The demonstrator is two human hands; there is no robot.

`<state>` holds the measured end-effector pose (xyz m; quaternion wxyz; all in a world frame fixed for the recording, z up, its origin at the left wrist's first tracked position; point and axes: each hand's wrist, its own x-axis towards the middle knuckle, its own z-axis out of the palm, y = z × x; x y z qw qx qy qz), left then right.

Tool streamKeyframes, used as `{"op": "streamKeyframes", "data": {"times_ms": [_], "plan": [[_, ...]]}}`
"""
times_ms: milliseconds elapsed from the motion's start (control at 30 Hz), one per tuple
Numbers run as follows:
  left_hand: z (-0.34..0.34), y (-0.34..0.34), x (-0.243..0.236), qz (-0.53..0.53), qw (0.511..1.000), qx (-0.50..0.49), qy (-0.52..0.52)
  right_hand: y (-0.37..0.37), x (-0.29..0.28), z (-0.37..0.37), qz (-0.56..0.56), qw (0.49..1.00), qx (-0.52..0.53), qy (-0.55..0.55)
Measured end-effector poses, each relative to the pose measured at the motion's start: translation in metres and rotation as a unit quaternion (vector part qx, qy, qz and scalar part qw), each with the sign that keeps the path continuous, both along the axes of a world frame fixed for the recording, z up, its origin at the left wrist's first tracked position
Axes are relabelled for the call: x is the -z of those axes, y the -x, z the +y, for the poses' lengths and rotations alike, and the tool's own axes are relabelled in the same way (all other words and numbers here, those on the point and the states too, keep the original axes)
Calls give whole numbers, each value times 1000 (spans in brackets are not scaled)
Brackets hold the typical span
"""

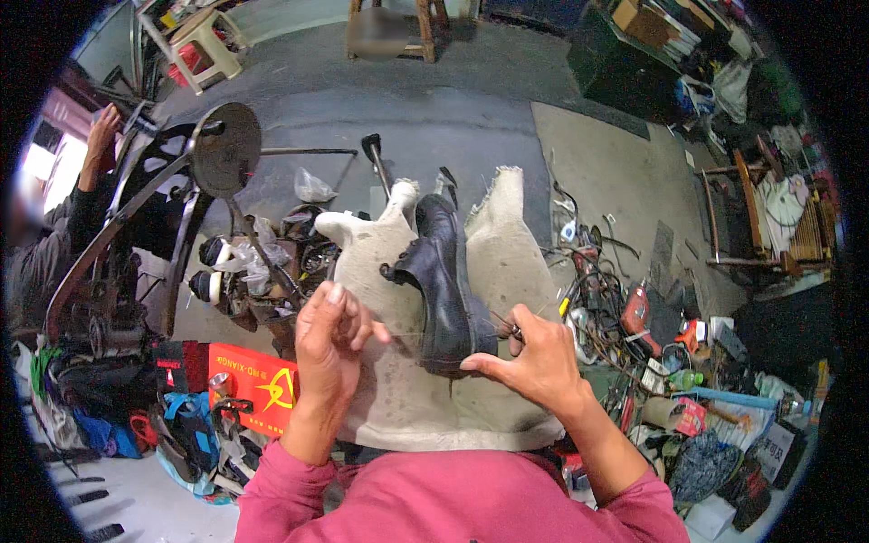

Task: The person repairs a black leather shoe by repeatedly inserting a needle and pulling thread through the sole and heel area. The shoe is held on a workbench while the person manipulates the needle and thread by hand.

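A black leather shoe (445,281) lies on a stained pale cover (380,299) across my lap, its heel toward me. To its left, my left hand (330,339) is raised with the fingers curled in, and a faint thread runs from it toward the shoe's side. At the heel's right, my right hand (539,357) has its thumb against the shoe. Its other fingers are curled round thin thread ends and a small dark thing that I cannot make out clearly.
At left stands an iron machine (226,149) with a round plate. Beside it is a person's raised arm (98,149). A red box (253,389) lies near my left forearm. On the right floor are a red power drill (638,312), cables and tools. A wooden stool (425,32) stands far ahead.
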<state>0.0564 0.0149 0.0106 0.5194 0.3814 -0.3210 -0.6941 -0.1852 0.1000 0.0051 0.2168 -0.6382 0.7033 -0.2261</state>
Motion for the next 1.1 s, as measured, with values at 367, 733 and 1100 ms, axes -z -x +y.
{"op": "streamKeyframes", "data": {"times_ms": [367,733,1100], "plan": [[-11,-56,-5,-19,997,-75,-30,3,16,-6,-26,998,-40,48],[46,-94,22,7,984,-114,-140,-5,18,-4,-40,998,-33,38],[48,-133,21,-175,977,-89,-81,-14,7,10,-48,998,33,24]]}}
